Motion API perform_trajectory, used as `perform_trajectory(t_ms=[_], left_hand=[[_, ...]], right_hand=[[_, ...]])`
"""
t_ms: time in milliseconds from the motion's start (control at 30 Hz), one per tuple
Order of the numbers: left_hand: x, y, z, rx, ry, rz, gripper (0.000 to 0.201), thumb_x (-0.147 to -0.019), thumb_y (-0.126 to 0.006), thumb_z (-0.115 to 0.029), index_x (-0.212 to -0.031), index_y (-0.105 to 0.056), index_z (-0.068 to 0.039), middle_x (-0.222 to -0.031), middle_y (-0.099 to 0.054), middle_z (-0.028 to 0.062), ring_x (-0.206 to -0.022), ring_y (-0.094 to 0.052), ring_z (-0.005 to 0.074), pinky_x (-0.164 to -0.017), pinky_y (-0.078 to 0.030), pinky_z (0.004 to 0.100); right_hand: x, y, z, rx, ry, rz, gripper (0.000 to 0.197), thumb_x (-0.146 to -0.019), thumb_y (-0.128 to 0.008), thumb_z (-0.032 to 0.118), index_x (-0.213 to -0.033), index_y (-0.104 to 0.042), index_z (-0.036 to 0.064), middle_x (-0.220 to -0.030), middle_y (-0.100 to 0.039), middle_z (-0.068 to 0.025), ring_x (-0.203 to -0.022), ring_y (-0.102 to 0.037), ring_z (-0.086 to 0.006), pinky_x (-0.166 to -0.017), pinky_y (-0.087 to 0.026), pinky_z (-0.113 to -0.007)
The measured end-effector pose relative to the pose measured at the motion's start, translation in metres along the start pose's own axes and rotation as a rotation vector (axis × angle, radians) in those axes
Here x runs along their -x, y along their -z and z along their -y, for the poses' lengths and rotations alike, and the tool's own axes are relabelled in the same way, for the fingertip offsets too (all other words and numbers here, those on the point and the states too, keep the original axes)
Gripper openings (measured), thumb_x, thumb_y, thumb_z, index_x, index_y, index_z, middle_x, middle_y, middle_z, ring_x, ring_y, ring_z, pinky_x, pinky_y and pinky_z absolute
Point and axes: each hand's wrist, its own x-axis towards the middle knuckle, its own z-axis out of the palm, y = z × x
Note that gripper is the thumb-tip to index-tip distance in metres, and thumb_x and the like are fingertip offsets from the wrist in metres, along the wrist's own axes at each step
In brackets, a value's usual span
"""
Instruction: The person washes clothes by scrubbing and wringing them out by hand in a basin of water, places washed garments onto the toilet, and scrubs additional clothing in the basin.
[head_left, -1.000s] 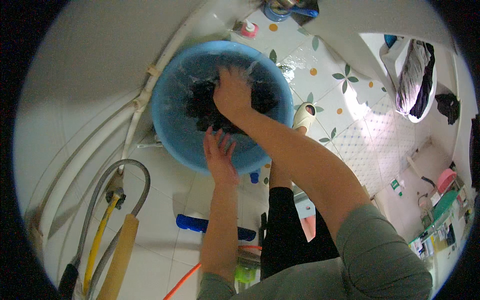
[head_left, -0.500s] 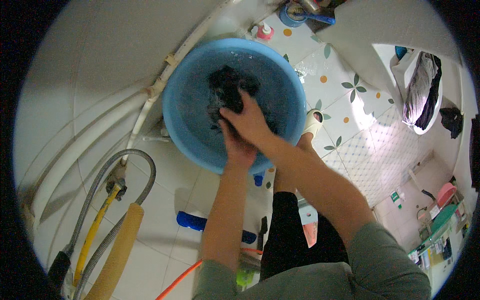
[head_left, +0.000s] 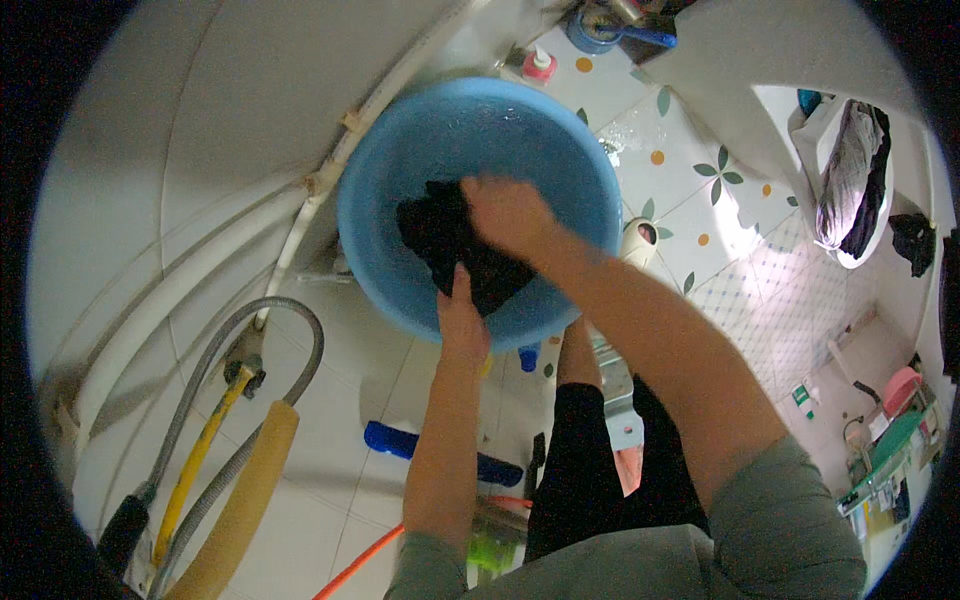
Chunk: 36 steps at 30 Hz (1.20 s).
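A large round blue basin [head_left: 355, 265] stands on the tiled floor, with some water in it. Bunched up over the basin's inside is a wet black cloth [head_left: 490, 280], perhaps a garment; its kind cannot be made out. My left hand [head_left: 464, 318] grips the cloth's near edge, thumb on top and the other fingers hidden underneath. Closed on the upper right part of the same cloth is my right hand [head_left: 510, 214], its fingers curled and slightly blurred.
White pipes [head_left: 330, 165] run along the wall at left, above a grey hose [head_left: 310, 350]. A blue brush head [head_left: 395, 440] lies near my left forearm. Behind the basin stands a pink pump bottle [head_left: 539, 66]. Grey and black clothes [head_left: 850, 180] lie in a white bowl-shaped fixture at right.
My hands have moved apart, the right one up and the left one down. Between them the black cloth now lies more spread out and nearer to me.
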Motion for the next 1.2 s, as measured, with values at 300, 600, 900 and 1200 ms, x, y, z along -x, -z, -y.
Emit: perform_trajectory(t_ms=[300, 600, 900, 1200], left_hand=[[0.006, 0.039, 0.015, 0.269, -0.003, -0.018, 0.079, -0.09, -0.066, -0.029, -0.15, -0.019, -0.009, -0.15, -0.033, 0.0123, -0.138, -0.03, 0.0285, -0.115, -0.023, 0.0419], [-0.02, -0.008, -0.055, 0.387, -0.025, 0.453, 0.068, -0.091, -0.05, -0.059, -0.139, -0.043, -0.011, -0.138, -0.049, 0.0108, -0.123, -0.048, 0.0287, -0.105, -0.037, 0.0435], [-0.02, 0.015, -0.01, 0.358, 0.038, 0.402, 0.058, -0.098, -0.04, -0.048, -0.14, -0.04, -0.008, -0.141, -0.044, 0.013, -0.127, -0.043, 0.0321, -0.109, -0.034, 0.0459], [0.033, -0.035, 0.002, 0.088, -0.314, 0.22, 0.06, -0.098, -0.052, -0.039, -0.148, -0.027, -0.019, -0.149, -0.034, 0.013, -0.134, -0.036, 0.0304, -0.113, -0.026, 0.0443]], right_hand=[[0.023, -0.011, 0.019, -0.129, -0.077, -0.083, 0.058, -0.081, -0.057, 0.007, -0.137, -0.046, 0.0166, -0.127, -0.051, -0.0242, -0.117, -0.05, -0.0417, -0.095, -0.045, -0.052], [0.053, 0.034, 0.112, -1.072, -0.435, 0.075, 0.03, -0.083, -0.068, 0.032, -0.091, -0.058, 0.0046, -0.09, -0.061, -0.0173, -0.085, -0.06, -0.0251, -0.08, -0.046, -0.035], [0.057, 0.015, 0.097, -0.487, -0.244, -0.055, 0.019, -0.087, -0.053, 0.016, -0.104, -0.053, 0.007, -0.075, -0.064, -0.0204, -0.07, -0.066, -0.0378, -0.063, -0.052, -0.049], [-0.008, -0.016, 0.015, -0.475, -0.684, -0.208, 0.051, -0.09, -0.057, 0.039, -0.127, -0.049, 0.0052, -0.113, -0.058, -0.0286, -0.108, -0.057, -0.0446, -0.094, -0.045, -0.05]])
